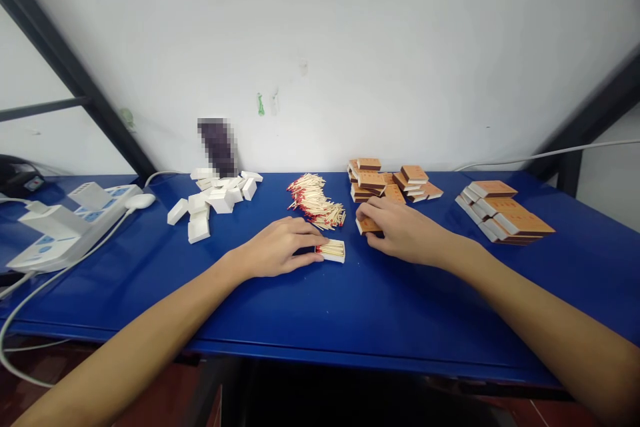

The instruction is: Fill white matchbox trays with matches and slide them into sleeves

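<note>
My left hand point(286, 245) has its thumb and fingers closed on the left end of a white matchbox tray point(340, 257), which lies on the table with red-tipped matches point(330, 249) in it. To the right, my right hand point(395, 227) grips an orange-brown matchbox sleeve point(367, 226) between thumb and fingers, just in front of the sleeve pile. A gap separates the sleeve from the tray. Behind the tray lies a loose heap of matches point(315, 200), heads mostly toward the left and front.
White trays point(220, 200) are heaped at the left. Orange-brown sleeves point(370, 180) are piled behind my right hand. Stacked matchboxes point(510, 213) stand at the right on the blue table point(310, 327). A power strip point(65, 240) with chargers and cables occupies the far left.
</note>
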`<action>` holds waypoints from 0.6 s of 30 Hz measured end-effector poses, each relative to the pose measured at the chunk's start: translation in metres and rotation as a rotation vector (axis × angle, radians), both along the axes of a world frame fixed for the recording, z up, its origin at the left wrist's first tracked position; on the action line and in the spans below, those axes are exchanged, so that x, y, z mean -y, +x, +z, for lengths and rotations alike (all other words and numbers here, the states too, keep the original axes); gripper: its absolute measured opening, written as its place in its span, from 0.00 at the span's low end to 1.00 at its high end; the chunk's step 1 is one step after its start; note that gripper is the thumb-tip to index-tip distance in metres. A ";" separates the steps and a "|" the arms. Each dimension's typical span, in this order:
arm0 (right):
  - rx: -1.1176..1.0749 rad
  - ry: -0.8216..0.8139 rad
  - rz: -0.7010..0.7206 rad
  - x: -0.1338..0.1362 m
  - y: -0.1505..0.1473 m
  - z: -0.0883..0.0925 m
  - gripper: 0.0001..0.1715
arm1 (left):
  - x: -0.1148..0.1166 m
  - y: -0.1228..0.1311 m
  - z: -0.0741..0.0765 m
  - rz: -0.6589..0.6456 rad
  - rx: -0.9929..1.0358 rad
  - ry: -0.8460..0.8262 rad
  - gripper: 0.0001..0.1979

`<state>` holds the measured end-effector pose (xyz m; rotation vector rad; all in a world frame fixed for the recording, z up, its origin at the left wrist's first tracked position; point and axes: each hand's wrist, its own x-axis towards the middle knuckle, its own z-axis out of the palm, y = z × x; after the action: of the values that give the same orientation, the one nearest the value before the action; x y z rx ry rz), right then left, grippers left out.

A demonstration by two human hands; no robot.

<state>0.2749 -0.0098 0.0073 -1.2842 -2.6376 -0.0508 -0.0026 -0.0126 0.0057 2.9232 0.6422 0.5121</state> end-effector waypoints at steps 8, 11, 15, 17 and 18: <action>-0.049 -0.158 0.108 0.017 -0.013 0.016 0.07 | -0.004 -0.004 -0.005 0.068 0.086 0.009 0.18; -0.096 -0.180 0.137 0.019 -0.014 0.015 0.07 | -0.005 -0.003 -0.005 0.032 0.162 0.025 0.14; -0.125 -0.183 0.163 0.018 -0.013 0.012 0.07 | -0.004 -0.002 -0.003 0.012 0.151 0.003 0.13; -0.118 -0.182 0.166 0.018 -0.013 0.012 0.07 | -0.003 -0.002 -0.003 0.005 0.130 -0.007 0.12; -0.114 -0.179 0.168 0.018 -0.013 0.012 0.07 | -0.003 -0.002 -0.004 0.002 0.128 -0.007 0.12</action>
<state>0.2614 -0.0281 0.0189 -1.0739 -2.6884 0.2820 -0.0048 -0.0094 0.0020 2.8550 0.6285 0.6887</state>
